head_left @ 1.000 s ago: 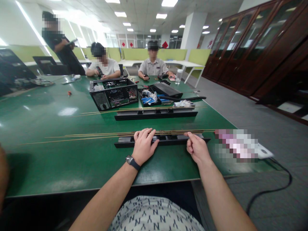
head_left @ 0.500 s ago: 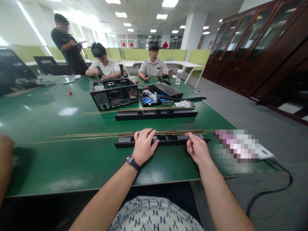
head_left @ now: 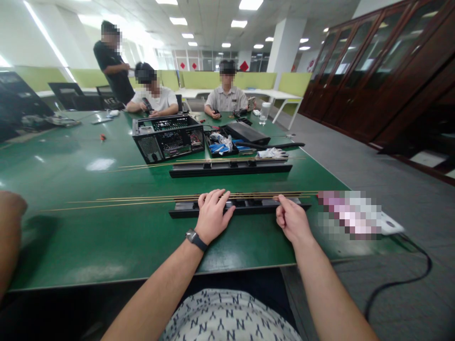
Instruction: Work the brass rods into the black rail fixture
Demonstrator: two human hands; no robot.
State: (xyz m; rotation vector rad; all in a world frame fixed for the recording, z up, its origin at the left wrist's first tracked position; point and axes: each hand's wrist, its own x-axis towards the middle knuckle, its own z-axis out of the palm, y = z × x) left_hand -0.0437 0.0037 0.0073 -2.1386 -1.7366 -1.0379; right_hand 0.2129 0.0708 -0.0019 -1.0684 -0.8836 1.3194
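Note:
My left hand (head_left: 214, 213) lies with fingers spread over several thin gold-coloured rods (head_left: 142, 199) and the left half of a long black rail (head_left: 183, 214). Its fingertips rest among the rods. A dark wristwatch (head_left: 195, 238) is strapped to my left wrist. At the rail's right part, my right hand (head_left: 293, 219) is closed, its index finger and thumb pinching at a thin rod. The exact grip is partly hidden by the fingers. The rods run along the rail and stick out far past its left end.
A second black rail (head_left: 231, 170) with rods lies farther back. Behind it stand an open computer case (head_left: 167, 139) and a tray with gloves (head_left: 222, 144). A power strip (head_left: 393, 225) sits right. Another person's hand (head_left: 12, 208) is at the left edge; two people sit opposite.
Both my hands have kept their places on the rods. The standing person in the back has moved right. The other person's hand at the left edge has shifted slightly right.

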